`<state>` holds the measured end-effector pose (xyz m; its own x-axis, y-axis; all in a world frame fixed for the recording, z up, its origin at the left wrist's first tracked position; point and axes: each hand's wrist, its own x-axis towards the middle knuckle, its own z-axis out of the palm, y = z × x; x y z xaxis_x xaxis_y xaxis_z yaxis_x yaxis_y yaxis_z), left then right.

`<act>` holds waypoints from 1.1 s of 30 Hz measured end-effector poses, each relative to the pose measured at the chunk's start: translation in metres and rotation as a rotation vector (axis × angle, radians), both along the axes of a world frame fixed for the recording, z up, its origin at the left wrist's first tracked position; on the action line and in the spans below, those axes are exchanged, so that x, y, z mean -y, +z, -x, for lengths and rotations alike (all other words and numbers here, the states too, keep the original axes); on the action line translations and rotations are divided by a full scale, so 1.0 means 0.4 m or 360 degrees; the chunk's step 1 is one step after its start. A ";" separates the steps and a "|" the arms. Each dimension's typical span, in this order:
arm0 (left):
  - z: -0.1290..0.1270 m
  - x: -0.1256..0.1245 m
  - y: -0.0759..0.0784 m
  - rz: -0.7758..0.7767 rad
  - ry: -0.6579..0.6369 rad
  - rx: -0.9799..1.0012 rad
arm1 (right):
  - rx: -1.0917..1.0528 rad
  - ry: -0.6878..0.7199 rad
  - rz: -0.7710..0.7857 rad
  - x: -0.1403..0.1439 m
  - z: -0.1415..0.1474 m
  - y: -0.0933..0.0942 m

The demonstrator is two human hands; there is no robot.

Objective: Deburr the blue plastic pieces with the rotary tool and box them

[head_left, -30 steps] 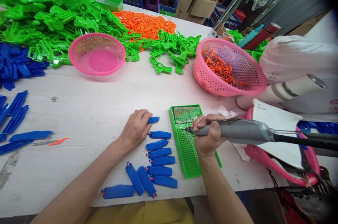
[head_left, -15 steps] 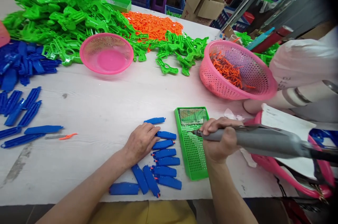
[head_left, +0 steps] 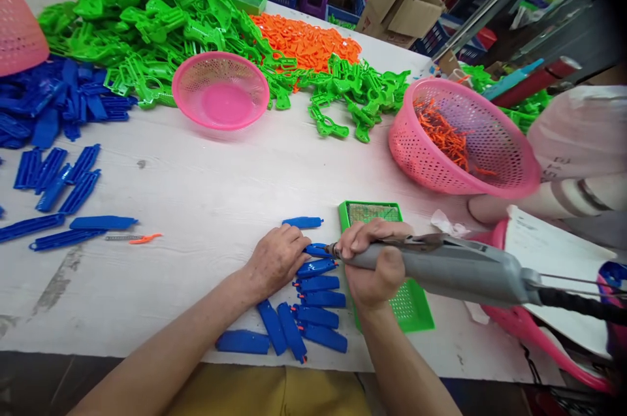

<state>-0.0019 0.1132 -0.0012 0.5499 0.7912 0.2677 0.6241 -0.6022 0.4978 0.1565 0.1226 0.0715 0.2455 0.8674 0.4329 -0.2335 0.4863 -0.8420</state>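
My right hand (head_left: 372,266) grips a grey electric screwdriver (head_left: 455,269), its tip pointing left onto a small blue plastic piece (head_left: 316,250). My left hand (head_left: 277,259) lies on the table with its fingers pressed on that same blue piece. Below it several more blue pieces (head_left: 313,302) lie in a column, and one blue piece (head_left: 302,222) lies apart above. A green perforated tray (head_left: 414,302) sits partly under my right hand.
A pink basket of orange bits (head_left: 460,138) stands at right, a shallow pink basket (head_left: 220,89) farther back. Green parts (head_left: 147,24), orange parts (head_left: 304,40) and blue parts (head_left: 53,109) are heaped behind and left. Another person's sleeve (head_left: 578,142) is at right.
My left hand slid down from the top blue piece to the one below. My right hand brought the screwdriver left off the green tray to that piece.
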 end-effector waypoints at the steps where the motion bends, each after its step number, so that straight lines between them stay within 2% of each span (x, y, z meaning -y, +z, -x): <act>1: -0.001 0.000 0.000 -0.0001 0.0003 -0.0001 | 0.0013 -0.0016 0.0004 -0.002 0.004 -0.003; 12: -0.006 0.000 -0.007 -0.0040 0.0028 0.0019 | 0.0017 0.0022 0.0034 -0.014 0.015 -0.022; 24: -0.012 0.000 0.000 -0.0010 0.0030 -0.0083 | 0.0141 0.0129 -0.0061 -0.014 0.029 -0.048; 29: 0.003 0.001 0.016 0.0028 -0.0015 -0.0127 | -0.0001 0.0077 0.0065 -0.013 0.011 -0.021; 33: 0.041 -0.008 0.032 0.0045 -0.0129 0.0013 | -0.0027 -0.0141 -0.0012 -0.009 -0.068 0.024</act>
